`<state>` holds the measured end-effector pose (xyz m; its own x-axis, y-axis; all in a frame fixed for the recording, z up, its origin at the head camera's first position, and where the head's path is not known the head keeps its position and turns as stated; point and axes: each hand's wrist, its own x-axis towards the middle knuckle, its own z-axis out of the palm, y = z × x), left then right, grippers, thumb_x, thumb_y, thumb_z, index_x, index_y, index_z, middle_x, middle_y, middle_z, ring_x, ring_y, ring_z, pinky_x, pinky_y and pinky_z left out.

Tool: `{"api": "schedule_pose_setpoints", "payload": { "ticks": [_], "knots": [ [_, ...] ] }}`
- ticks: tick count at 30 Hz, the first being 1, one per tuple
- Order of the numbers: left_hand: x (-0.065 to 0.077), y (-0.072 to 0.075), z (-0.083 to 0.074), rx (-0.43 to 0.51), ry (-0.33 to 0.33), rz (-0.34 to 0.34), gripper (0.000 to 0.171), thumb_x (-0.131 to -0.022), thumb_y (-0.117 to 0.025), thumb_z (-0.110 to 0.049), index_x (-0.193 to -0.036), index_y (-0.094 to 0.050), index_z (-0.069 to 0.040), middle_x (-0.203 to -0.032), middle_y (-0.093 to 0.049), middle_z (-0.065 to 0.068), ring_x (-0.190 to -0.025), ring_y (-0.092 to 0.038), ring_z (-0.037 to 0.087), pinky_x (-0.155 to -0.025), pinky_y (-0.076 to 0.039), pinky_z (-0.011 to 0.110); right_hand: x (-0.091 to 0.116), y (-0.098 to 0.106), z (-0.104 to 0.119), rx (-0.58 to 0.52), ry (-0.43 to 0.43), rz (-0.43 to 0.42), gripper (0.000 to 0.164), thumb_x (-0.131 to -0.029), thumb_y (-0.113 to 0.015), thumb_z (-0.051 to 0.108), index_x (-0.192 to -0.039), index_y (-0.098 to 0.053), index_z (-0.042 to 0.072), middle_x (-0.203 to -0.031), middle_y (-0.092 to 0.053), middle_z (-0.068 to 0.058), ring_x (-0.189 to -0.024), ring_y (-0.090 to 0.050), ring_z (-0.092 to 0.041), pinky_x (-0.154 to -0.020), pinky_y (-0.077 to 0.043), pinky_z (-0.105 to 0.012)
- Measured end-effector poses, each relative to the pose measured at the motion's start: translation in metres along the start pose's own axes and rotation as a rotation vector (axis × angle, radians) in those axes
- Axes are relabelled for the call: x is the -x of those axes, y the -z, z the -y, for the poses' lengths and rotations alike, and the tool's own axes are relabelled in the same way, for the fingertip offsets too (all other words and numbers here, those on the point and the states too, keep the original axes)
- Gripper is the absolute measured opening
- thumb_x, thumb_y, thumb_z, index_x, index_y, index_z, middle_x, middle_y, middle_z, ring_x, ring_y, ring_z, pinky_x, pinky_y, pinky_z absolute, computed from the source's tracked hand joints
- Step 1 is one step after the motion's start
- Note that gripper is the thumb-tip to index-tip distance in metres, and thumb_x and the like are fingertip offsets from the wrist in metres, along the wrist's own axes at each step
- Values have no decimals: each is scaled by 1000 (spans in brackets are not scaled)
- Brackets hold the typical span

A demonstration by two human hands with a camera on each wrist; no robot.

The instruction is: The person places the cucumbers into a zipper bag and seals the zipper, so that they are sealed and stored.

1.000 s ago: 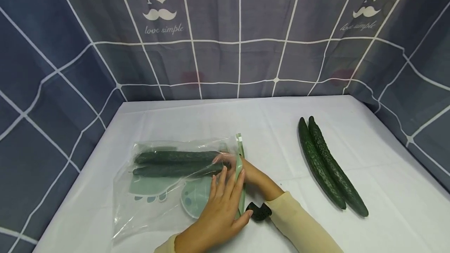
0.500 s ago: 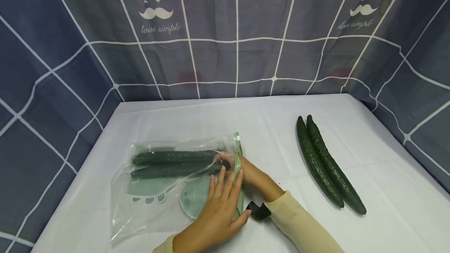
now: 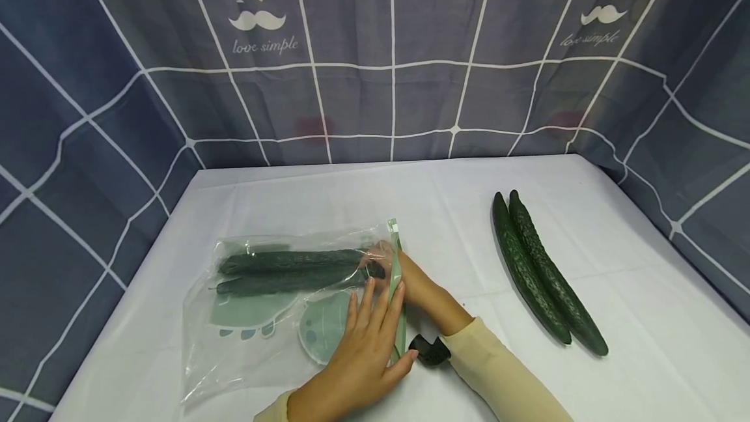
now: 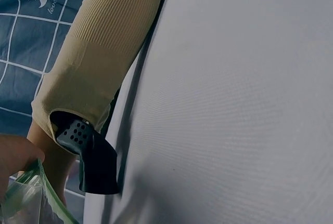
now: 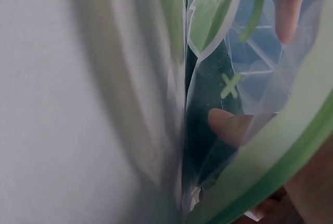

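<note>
My left hand (image 3: 357, 357) lies with straight fingers on a clear zip bag (image 3: 252, 363). Its index fingertip touches the green zip edge and its thumb extends past it. My right hand (image 3: 379, 254) is inside the bag mouth, by the right ends of two dark green cucumbers (image 3: 293, 270) lying side by side in the bag. In the right wrist view, a digit touches the dark cucumber (image 5: 208, 89) behind the green zip strip (image 5: 291, 151), with another finger (image 5: 290, 11) well apart. Plastic partly hides the right hand.
Two more cucumbers (image 3: 545, 272) lie together on the white tablecloth (image 3: 445, 213) at the right. A black wrist camera (image 3: 430, 350) sits beside the right cuff. A dark gridded curtain (image 3: 351, 96) surrounds the table's back and sides.
My right hand has lifted slightly off the cucumber ends inside the bag. The left hand stays in place, and the head view has shifted a little.
</note>
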<state>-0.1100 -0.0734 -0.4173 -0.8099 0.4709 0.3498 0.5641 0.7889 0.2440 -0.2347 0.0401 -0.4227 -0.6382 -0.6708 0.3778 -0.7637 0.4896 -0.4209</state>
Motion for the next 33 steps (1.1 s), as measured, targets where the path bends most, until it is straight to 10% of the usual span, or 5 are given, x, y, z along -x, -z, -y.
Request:
{"api": "schedule_pose_setpoints", "payload": {
  "ticks": [8,17,33],
  "knots": [
    [0,0,0,41,11,33,87,-83,-60,-41,-146,-14,-4,-148,-24,17,-137,-11,44,-101,-17,65,6,4,-4,-54,-2,59,21,-82,-66,14,-101,-65,5,-99,-62,-8,-93,-56,-21,-84,-46,-34],
    [0,1,0,34,13,30,88,-83,-60,-42,-146,-11,-5,-149,-22,17,-137,-11,45,-101,-18,65,16,21,-5,-174,-192,230,35,-84,-63,16,-117,-60,4,-124,-57,-13,-121,-48,-29,-100,-37,-45],
    [-1,2,1,64,45,67,89,-83,-59,-43,-147,-9,-6,-150,-20,16,-137,-9,43,-102,-16,65,50,45,-28,-112,-323,142,36,-82,-65,11,-116,-59,4,-112,-61,-10,-105,-57,-27,-89,-45,-44]
  ]
}}
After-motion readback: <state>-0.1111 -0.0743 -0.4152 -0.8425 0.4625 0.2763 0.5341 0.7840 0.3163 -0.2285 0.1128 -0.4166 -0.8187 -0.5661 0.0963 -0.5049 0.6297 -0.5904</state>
